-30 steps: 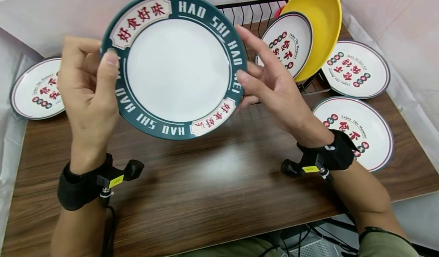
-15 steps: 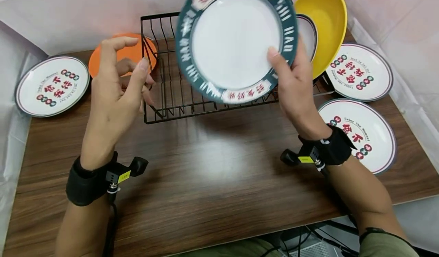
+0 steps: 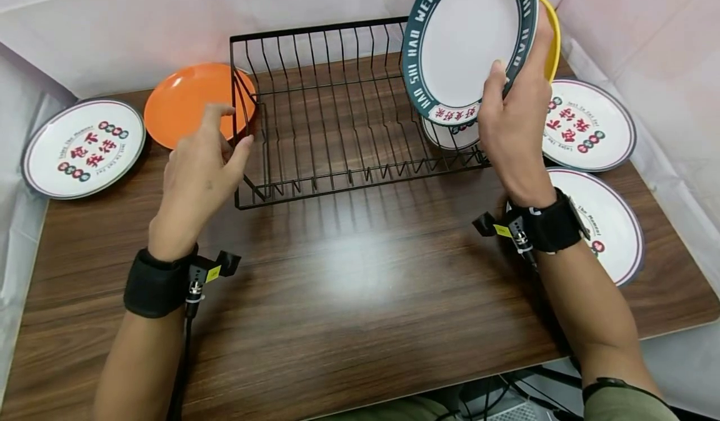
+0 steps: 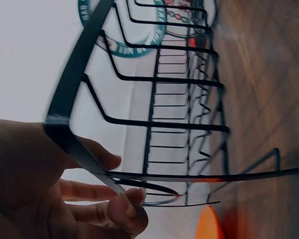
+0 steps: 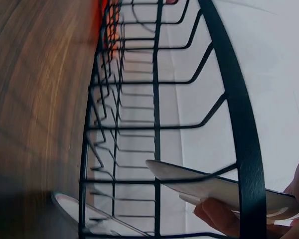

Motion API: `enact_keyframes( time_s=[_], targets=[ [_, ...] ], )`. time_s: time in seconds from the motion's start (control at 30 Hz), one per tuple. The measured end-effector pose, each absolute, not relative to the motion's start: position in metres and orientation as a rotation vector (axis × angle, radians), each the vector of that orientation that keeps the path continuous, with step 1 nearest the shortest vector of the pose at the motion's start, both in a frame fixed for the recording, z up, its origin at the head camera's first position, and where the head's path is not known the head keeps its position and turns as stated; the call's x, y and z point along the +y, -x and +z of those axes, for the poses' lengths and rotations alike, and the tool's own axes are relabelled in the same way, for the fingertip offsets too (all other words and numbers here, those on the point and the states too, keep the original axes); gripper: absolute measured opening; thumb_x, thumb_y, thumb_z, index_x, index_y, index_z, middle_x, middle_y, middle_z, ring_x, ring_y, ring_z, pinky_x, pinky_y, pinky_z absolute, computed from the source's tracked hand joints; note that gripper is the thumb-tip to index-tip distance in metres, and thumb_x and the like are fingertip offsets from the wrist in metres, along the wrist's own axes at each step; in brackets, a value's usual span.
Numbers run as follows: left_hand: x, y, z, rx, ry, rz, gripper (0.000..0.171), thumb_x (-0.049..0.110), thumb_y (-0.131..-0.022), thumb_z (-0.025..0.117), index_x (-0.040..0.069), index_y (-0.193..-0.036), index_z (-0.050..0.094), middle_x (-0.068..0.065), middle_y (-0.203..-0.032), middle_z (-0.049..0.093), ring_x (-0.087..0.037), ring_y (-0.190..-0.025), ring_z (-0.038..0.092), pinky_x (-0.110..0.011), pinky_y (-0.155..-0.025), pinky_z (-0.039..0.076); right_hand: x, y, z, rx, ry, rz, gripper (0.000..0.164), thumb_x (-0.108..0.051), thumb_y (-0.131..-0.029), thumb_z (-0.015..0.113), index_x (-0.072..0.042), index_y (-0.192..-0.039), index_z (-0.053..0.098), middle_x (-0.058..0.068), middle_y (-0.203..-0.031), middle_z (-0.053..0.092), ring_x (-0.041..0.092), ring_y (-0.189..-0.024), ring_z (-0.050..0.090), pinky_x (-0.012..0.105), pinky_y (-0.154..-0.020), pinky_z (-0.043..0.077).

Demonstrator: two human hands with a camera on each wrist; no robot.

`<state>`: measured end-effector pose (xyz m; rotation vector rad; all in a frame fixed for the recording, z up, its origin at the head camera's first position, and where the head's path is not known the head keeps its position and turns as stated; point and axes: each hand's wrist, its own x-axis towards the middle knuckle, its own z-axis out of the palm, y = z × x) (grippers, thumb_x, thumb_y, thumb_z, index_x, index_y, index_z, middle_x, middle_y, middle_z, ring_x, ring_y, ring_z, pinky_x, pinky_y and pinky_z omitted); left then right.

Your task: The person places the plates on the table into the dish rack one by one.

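Observation:
My right hand grips a white plate with a green lettered rim, thumb on its face. It is tilted over the right end of the black wire dish rack; in the right wrist view the held plate shows edge-on behind the rack's top rail. Behind it, a smaller white plate and a yellow plate are mostly hidden. At the rack's left end my left hand has its thumb and curled fingers on either side of the end rail, also visible around the rail in the left wrist view.
An orange plate lies behind the left hand, with a white printed plate to its left. Two white printed plates lie on the right of the wooden table. White sheeting stands behind.
My right hand has carried the green-rimmed plate rightward over the rack's right end. My left hand, which let go of that plate after the earliest frame, has moved to the rack's left end.

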<state>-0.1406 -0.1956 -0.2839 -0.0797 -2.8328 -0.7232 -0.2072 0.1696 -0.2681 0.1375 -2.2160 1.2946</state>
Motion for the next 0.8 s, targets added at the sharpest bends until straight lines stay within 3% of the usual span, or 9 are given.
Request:
enact_keyframes(
  time_s=[0.2, 0.33, 0.57, 0.8],
  targets=[
    [-0.2, 0.143, -0.287, -2.859, 0.096, -0.735, 0.053, 0.021, -0.104, 0.055, 0.015, -0.154, 0.038, -0.011, -0.069, 0.053, -0.024, -0.046, 0.039, -0.034, -0.045, 0.024, 0.175, 0.218, -0.273, -2.221, -0.109, 1.079, 0.062, -0.006, -0.101, 0.041, -0.018, -0.16, 0.026, -0.006, -0.158, 0.039, 0.007, -0.129, 0.05, 0.023, -0.108, 0.038],
    [-0.2, 0.144, -0.288, -2.869, 0.089, -0.761, 0.056, 0.019, -0.104, 0.053, 0.017, -0.156, 0.035, -0.012, -0.072, 0.055, -0.025, -0.048, 0.041, -0.034, -0.046, 0.026, 0.176, 0.219, -0.274, -2.253, -0.072, 1.0, 0.068, -0.003, -0.097, 0.04, -0.02, -0.161, 0.023, -0.01, -0.16, 0.033, 0.007, -0.129, 0.05, 0.024, -0.106, 0.039],
    [-0.2, 0.144, -0.287, -2.884, 0.094, -0.78, 0.055, 0.02, -0.104, 0.052, 0.017, -0.156, 0.035, -0.011, -0.071, 0.054, -0.024, -0.047, 0.04, -0.034, -0.046, 0.025, 0.175, 0.222, -0.28, -2.315, -0.051, 0.961, 0.079, 0.004, -0.09, 0.041, -0.027, -0.161, 0.023, 0.0, -0.153, 0.048, 0.012, -0.124, 0.057, 0.03, -0.101, 0.047],
    [-0.2, 0.144, -0.289, -2.888, 0.123, -0.76, 0.058, 0.018, -0.104, 0.052, 0.018, -0.159, 0.032, -0.011, -0.067, 0.052, -0.024, -0.045, 0.039, -0.032, -0.044, 0.023, 0.177, 0.222, -0.287, -2.402, -0.027, 0.923, 0.082, 0.005, -0.09, 0.042, -0.029, -0.161, 0.02, 0.002, -0.155, 0.046, 0.017, -0.129, 0.056, 0.036, -0.1, 0.049]
  ],
)
